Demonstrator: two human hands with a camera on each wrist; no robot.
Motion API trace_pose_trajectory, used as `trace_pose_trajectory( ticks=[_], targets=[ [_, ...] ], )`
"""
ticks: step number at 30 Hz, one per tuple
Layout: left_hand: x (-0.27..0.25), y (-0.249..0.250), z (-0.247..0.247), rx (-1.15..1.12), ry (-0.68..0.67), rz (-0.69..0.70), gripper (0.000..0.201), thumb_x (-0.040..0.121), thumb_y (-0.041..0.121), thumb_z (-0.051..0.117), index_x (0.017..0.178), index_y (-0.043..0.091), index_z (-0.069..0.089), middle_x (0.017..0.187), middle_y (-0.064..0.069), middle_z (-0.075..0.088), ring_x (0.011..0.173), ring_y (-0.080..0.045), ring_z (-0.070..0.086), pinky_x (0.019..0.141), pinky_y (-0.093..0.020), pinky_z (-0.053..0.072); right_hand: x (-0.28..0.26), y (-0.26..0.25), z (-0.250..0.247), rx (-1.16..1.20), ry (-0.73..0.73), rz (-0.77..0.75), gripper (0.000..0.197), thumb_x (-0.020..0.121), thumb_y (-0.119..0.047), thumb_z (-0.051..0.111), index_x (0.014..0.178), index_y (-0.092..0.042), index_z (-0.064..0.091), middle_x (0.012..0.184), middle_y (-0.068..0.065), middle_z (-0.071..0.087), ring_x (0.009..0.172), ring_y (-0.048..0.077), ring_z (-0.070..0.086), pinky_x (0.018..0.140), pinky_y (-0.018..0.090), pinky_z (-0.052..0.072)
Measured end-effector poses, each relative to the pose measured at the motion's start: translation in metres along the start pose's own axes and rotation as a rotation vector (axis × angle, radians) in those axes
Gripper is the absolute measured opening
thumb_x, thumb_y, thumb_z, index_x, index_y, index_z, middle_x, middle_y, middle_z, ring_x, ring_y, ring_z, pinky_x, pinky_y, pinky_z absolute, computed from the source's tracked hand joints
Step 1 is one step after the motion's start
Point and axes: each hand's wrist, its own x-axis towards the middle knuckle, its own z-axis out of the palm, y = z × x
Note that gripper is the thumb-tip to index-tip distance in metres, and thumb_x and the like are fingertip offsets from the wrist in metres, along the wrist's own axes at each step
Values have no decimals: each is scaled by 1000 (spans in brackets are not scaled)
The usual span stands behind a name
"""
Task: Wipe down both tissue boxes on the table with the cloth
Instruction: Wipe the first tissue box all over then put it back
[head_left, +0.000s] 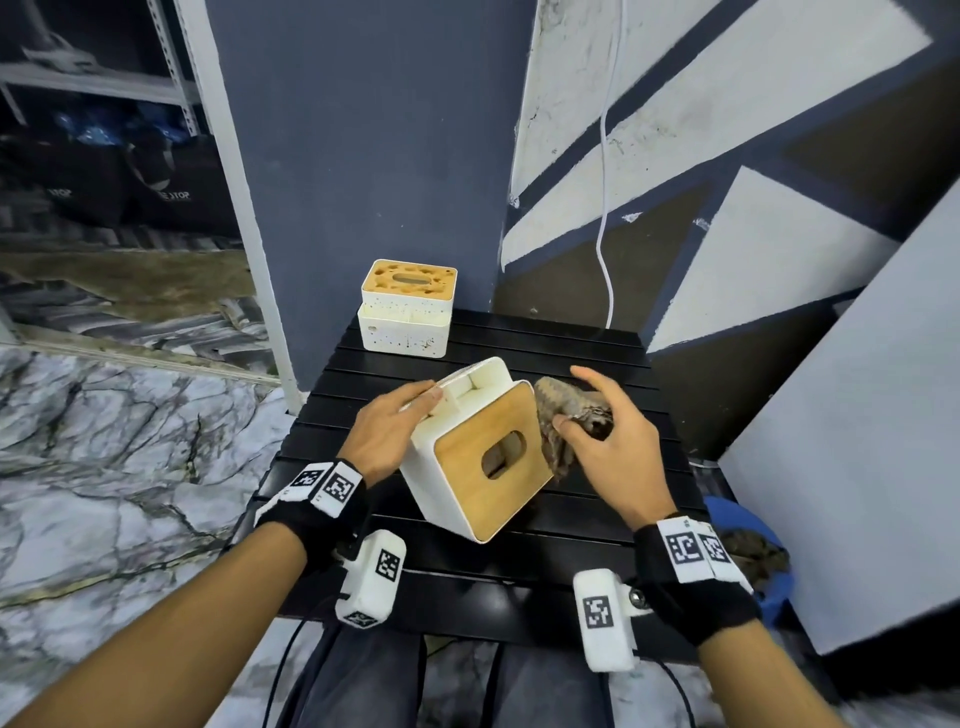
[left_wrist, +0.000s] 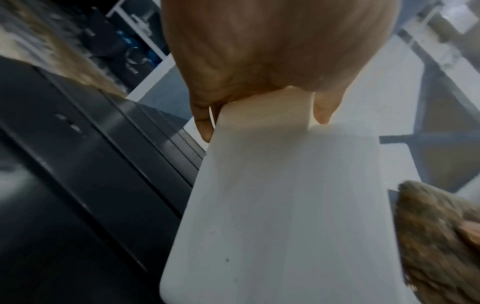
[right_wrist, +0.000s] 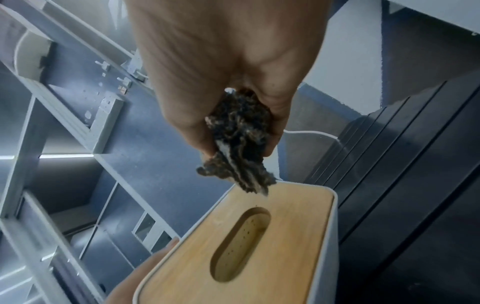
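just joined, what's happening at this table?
A person is cleaning tissue boxes. The left hand grips the near tissue box, tipped up so its wooden lid faces the camera. The right hand holds a bunched brown cloth against the box's right side. The second tissue box, speckled and with a stained lid, stands untouched at the back of the black table.

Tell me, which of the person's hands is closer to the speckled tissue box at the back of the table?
Left. The left hand grips the nearer tilted box on the side below the speckled tissue box; the right hand, holding the cloth, sits farther off to the right.
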Motion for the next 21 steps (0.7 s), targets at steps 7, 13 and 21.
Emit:
trace_pose_trajectory(
  ticks=[7,13,21],
  targets=[
    [1,-19,0,-175,-106,-164,37,93,55,52,103,28,75,88,7,76,83,-14,68,71,-29,48,-28,-19,45,-129,-196,-303,52,77,-15,66,127,-29,56,119,-6,49,111,5,46,102,16,34],
    [8,-46,7,-193,-118,-186,57,77,71,56,107,27,76,105,-3,76,108,-26,68,106,-49,44,-45,-23,87,-332,-320,-373,50,86,-36,53,136,-27,47,137,-3,41,128,14,33,111,29,29],
    [4,-50,14,-92,36,-213,27,98,49,49,87,41,72,95,9,73,104,-16,65,96,-32,44,-41,-21,108,-381,-268,-356,42,87,-33,46,127,-23,56,128,1,50,117,19,41,106,31,34]
  ],
)
